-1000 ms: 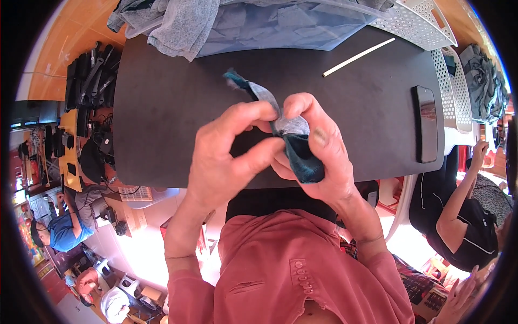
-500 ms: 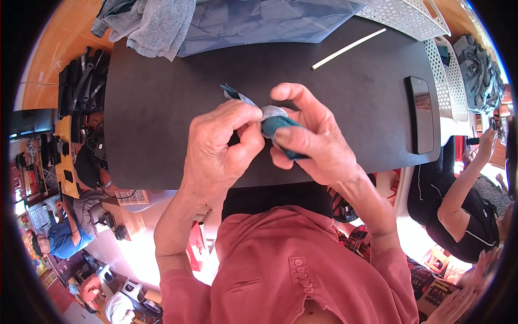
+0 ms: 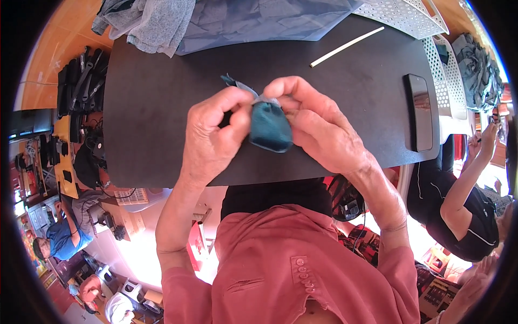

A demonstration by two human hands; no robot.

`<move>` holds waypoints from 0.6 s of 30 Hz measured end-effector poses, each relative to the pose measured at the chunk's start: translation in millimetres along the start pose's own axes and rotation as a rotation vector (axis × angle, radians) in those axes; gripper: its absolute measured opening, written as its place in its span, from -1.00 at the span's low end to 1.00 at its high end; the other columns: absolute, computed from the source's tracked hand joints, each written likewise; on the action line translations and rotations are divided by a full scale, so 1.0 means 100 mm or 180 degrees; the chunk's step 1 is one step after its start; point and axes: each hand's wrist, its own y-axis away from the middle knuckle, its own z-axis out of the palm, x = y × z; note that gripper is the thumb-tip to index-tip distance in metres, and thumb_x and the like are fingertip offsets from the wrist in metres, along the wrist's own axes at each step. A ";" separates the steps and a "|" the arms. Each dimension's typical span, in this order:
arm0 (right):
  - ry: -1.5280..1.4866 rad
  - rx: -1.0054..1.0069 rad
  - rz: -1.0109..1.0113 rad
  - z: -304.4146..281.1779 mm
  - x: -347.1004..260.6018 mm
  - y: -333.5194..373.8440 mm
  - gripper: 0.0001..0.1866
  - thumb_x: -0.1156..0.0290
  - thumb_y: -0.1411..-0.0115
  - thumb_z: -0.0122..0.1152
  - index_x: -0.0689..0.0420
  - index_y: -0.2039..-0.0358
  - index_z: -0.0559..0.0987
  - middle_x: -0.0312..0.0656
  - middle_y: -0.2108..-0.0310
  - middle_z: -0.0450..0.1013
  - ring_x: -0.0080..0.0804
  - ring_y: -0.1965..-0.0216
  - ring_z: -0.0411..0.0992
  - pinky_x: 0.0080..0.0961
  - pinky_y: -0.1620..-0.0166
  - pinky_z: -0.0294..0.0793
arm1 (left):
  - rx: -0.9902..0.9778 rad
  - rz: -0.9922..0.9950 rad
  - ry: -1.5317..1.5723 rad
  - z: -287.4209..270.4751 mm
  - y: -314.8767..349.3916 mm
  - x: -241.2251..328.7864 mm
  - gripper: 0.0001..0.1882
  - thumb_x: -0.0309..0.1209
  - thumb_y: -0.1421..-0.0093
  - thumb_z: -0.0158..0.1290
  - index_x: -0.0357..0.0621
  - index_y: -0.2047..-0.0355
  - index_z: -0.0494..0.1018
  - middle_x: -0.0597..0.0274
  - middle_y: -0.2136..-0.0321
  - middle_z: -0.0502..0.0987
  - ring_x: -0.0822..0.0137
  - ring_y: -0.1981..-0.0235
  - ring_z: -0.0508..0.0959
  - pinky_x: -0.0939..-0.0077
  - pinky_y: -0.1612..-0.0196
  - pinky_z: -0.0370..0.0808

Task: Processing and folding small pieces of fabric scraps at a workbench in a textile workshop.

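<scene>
A small piece of teal fabric (image 3: 271, 127) with a grey underside hangs between my hands above the dark table. It looks like a little sewn pouch or tab, rounded and smooth on its front; its exact kind I cannot tell. My left hand (image 3: 216, 127) pinches its upper left edge, and a narrow strip of the same cloth sticks out beyond those fingers. On the other side my right hand (image 3: 318, 121) has its fingers closed at the top right edge, with the thumb against the fabric's side. The fingertips partly hide the gathered top.
The dark table (image 3: 162, 119) carries a thin pale stick (image 3: 347, 46) and a black phone (image 3: 421, 113). Grey cloth (image 3: 156, 24) and a blue-grey bin (image 3: 264, 21) stand at the far edge. White perforated baskets (image 3: 442, 70) line the right. A person in black (image 3: 453, 205) sits at right.
The teal fabric has turned so its smooth teal front now hangs down between my hands. My right fingers have closed in at its top edge, nearer my left hand.
</scene>
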 end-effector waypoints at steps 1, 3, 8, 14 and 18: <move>-0.0314 -0.0101 0.0027 -0.02 0.00 0.00 -0.69 0.56 -0.26 -0.17 0.13 -0.02 0.29 -0.39 0.29 0.39 -0.70 0.34 0.25 -0.75 0.27 0.24 | 0.0023 -0.0116 0.0061 -0.02 0.00 0.00 -0.92 -0.64 -0.05 -0.03 -0.25 0.42 0.40 0.31 0.63 0.36 0.54 0.58 0.35 0.63 0.49 0.32; -0.0085 -0.0075 -0.0102 -0.01 -0.01 -0.01 -0.56 0.68 -0.16 -0.28 0.13 -0.07 0.19 -0.36 0.29 0.35 -0.67 0.37 0.23 -0.72 0.27 0.25 | 0.0194 -0.0055 0.0267 0.01 0.05 0.02 -0.90 -0.53 -0.17 -0.04 -0.25 0.29 0.38 0.32 0.56 0.40 0.57 0.51 0.37 0.66 0.43 0.32; 0.0657 -0.0201 -0.0682 0.07 0.03 -0.04 -0.54 0.72 -0.13 -0.31 0.16 -0.07 0.14 -0.29 0.32 0.31 -0.62 0.38 0.18 -0.69 0.22 0.26 | 0.0039 -0.0715 0.0822 -0.07 0.08 0.12 -0.60 -0.22 -0.25 -0.05 -0.26 0.04 0.31 0.23 0.33 0.47 0.47 0.32 0.46 0.61 0.16 0.35; 0.0468 -0.0021 -0.0743 0.13 0.10 -0.02 -0.57 0.71 -0.15 -0.27 0.18 -0.05 0.19 -0.24 0.28 0.37 -0.62 0.41 0.24 -0.68 0.27 0.31 | 0.0189 -0.0540 0.1577 -0.07 0.06 -0.06 -0.85 -0.55 -0.22 -0.14 -0.29 0.27 0.42 0.26 0.38 0.44 0.49 0.41 0.44 0.56 0.29 0.43; -0.0923 0.0746 -0.0100 -0.08 -0.04 0.01 -0.69 0.63 -0.19 -0.06 0.20 0.03 0.34 -0.15 0.23 0.48 -0.63 0.46 0.34 -0.69 0.33 0.38 | 0.0662 -0.0260 0.2341 -0.27 0.00 -0.14 -0.81 -0.61 -0.18 -0.21 -0.28 0.33 0.42 0.24 0.38 0.44 0.41 0.44 0.44 0.48 0.27 0.44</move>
